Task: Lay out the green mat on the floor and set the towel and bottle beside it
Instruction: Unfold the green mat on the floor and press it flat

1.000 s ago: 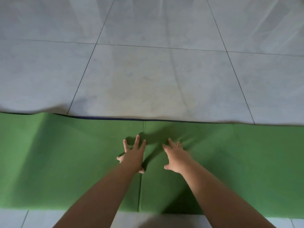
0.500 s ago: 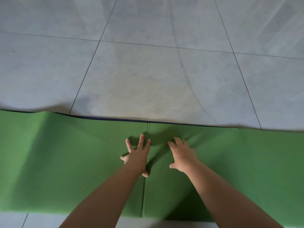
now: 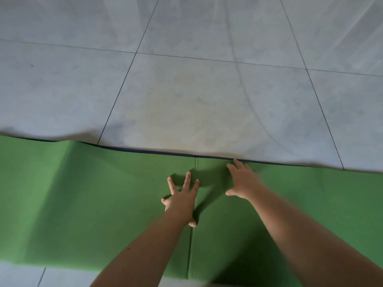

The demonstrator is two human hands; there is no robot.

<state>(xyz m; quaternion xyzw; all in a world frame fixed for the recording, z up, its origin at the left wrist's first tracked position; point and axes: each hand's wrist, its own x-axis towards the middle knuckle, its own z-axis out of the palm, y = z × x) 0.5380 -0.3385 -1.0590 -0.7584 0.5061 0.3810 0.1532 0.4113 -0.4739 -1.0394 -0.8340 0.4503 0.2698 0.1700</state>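
Here, a person leans over a green mat (image 3: 93, 204) spread across a pale tiled floor (image 3: 186, 96), both bare forearms reaching forward from the bottom of the head view. A crease (image 3: 190, 249) runs straight across the mat from its near edge to its far edge, and both hands work close to that line.

The left hand (image 3: 182, 200) lies palm down on the mat just left of the crease, fingers straight and spread wide, its thumb touching the crease itself; it holds nothing. The right hand (image 3: 243, 181) presses palm down just right of the crease and farther forward than the left, fingers extended and close together, thumb stuck out toward the crease, nothing in its grasp. Its fingertips (image 3: 235, 161) reach the mat's far edge, where a thin dark blue strip (image 3: 145, 151) shows along the border.

A dark shadow falls on the green surface between the two hands, across the crease. Well left of the crease the mat rises in a soft ridge (image 3: 68, 162) and its far edge runs wavy. Right of the crease it lies smoother and reaches the side of the frame. Beyond the crease's far end, grey tiles with dark grout lines (image 3: 124, 83) fill the view, and a strip of the same tile shows by the crease's near end.
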